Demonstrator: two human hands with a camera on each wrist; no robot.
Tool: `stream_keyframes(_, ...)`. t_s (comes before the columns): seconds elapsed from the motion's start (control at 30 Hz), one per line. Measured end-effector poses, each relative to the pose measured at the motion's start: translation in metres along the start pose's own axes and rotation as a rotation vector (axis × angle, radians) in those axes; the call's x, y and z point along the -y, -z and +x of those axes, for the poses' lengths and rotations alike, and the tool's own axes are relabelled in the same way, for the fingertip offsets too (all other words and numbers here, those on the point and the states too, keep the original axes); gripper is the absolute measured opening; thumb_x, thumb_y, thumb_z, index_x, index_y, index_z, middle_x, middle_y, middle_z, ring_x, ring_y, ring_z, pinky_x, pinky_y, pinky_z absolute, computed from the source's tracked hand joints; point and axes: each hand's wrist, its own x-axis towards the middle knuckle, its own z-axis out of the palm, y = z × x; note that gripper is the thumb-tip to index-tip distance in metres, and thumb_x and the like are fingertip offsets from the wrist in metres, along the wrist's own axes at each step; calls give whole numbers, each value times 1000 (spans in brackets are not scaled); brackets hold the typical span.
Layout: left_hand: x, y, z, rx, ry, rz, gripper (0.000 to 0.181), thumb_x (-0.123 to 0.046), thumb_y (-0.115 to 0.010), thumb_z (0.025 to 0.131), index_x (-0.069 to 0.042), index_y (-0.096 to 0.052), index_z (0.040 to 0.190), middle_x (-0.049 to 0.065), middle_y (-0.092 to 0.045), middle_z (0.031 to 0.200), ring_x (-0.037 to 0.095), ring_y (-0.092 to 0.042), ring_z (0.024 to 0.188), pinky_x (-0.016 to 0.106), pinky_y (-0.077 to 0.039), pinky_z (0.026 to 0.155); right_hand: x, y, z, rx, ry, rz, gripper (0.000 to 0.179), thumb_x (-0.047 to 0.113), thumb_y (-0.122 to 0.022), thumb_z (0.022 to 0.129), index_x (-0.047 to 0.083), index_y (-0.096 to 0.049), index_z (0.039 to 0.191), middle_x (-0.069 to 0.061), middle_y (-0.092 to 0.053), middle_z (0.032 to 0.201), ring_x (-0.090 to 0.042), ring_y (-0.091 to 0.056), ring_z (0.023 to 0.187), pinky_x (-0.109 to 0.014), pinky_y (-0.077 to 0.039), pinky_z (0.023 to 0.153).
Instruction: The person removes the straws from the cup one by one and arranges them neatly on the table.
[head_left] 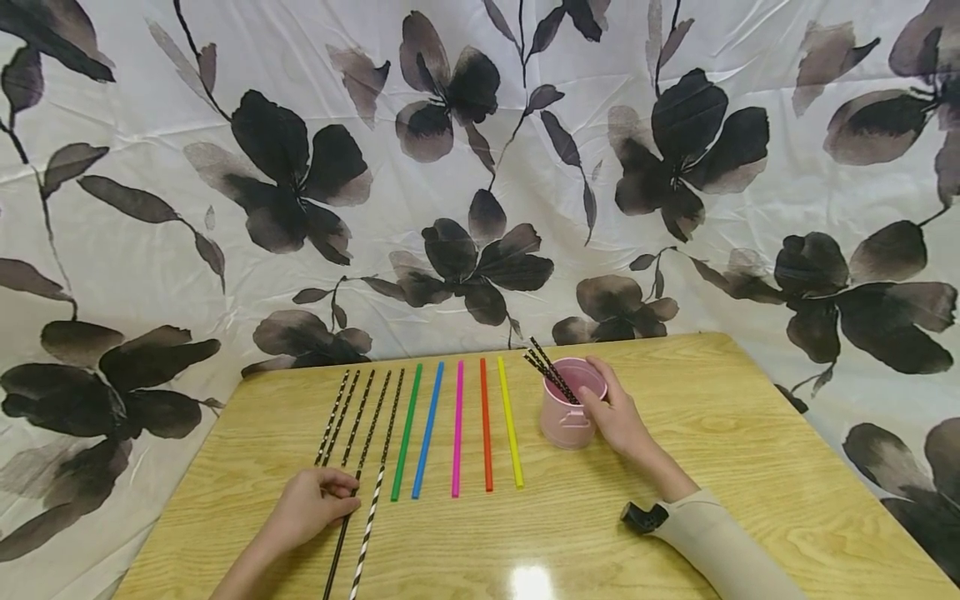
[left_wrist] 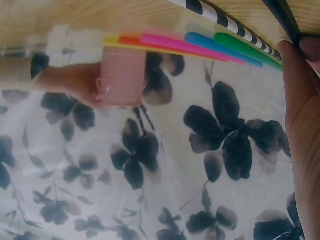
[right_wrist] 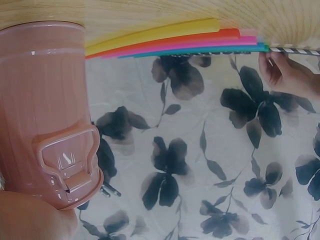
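My left hand (head_left: 311,504) pinches a plain black straw (head_left: 337,554) between thumb and fingertips, low over the left part of the table. In the left wrist view the same black straw (left_wrist: 283,20) runs up from the fingertips. Just right of it lies a black-and-white striped straw (head_left: 366,533). On the right, my right hand (head_left: 621,421) grips a small pink bucket (head_left: 566,425) by its rim and side. The bucket stands upright, with a few black dotted straws (head_left: 551,372) leaning out to the left. Its wire handle (right_wrist: 67,150) shows in the right wrist view.
Several black dotted straws (head_left: 363,417) lie side by side beyond my left hand. Rightward follow a green straw (head_left: 407,433), a blue straw (head_left: 428,429), a pink straw (head_left: 457,429), a red straw (head_left: 486,425) and a yellow straw (head_left: 511,423). A floral cloth (head_left: 525,275) hangs behind the table.
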Motion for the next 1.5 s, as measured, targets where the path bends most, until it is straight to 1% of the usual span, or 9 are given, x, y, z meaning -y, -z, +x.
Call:
stream_keyframes(0.3,4,2,-1,23,-31,-22,29,-20,-71,74,-3,-63,96,5,-60,78,18,-58,64,26,-51,51,-1,0,-3,0,-24,-5,48,33,-49,90,31,-30,134,-7,-47,124,-21,-48,107,-40,-39,88)
stream_keyframes(0.43,1,10,1,-7,-57,-18,24,-19,-67,79,-4,-63,96,5,-61,79,18,-58,64,28,-50,51,0,1,-3,3,-27,-1,48,32,-49,90,31,-30,134,-7,-47,124,-21,-47,107,-40,-39,87)
stream_keyframes(0.6,-22,20,9,-1,-106,-26,23,-21,-64,82,-6,-63,100,9,-61,82,24,-57,63,33,-50,50,1,1,-2,-1,-31,-1,48,34,-49,90,32,-30,133,-8,-48,122,-21,-48,107,-39,-40,87)
stream_keyframes(0.8,-60,20,25,32,-208,-15,20,-27,-62,83,-16,-64,98,8,-61,88,28,-57,68,37,-50,53,0,1,-2,0,-28,-12,48,35,-50,89,33,-30,133,-9,-49,120,-21,-50,104,-39,-42,84)
stream_keyframes(0.97,-88,11,43,46,-338,5,21,-32,-62,82,-18,-64,98,2,-61,88,22,-57,65,35,-49,51,1,0,-2,-1,-28,-2,48,35,-50,89,33,-30,133,-9,-49,120,-20,-50,102,-38,-42,82)
stream_keyframes(1.07,-103,4,53,54,-383,-12,19,-30,-62,83,-18,-65,97,3,-61,88,19,-57,66,34,-49,53,1,1,-2,-1,-34,-1,48,34,-50,89,33,-30,133,-9,-50,118,-20,-51,99,-37,-43,81)
stream_keyframes(1.2,-122,-9,67,65,-394,-52,16,-27,-63,82,-17,-65,95,3,-61,89,19,-57,70,34,-49,57,3,2,-1,8,-35,3,48,31,-50,90,31,-30,133,-10,-51,117,-21,-51,96,-37,-44,78)
stream_keyframes(1.33,-144,-28,76,68,-402,-81,13,-26,-63,82,-18,-66,92,1,-62,87,18,-58,71,33,-48,58,21,5,-5,13,-31,19,48,23,-49,91,22,-30,135,-16,-49,120,-25,-50,101,-40,-43,80)
stream_keyframes(1.5,-170,-56,81,44,-442,-150,11,-21,-64,81,-14,-68,89,2,-63,84,16,-58,67,31,-48,55,10,3,-3,7,-26,21,47,29,-49,91,29,-30,134,-12,-48,121,-23,-49,104,-39,-42,83)
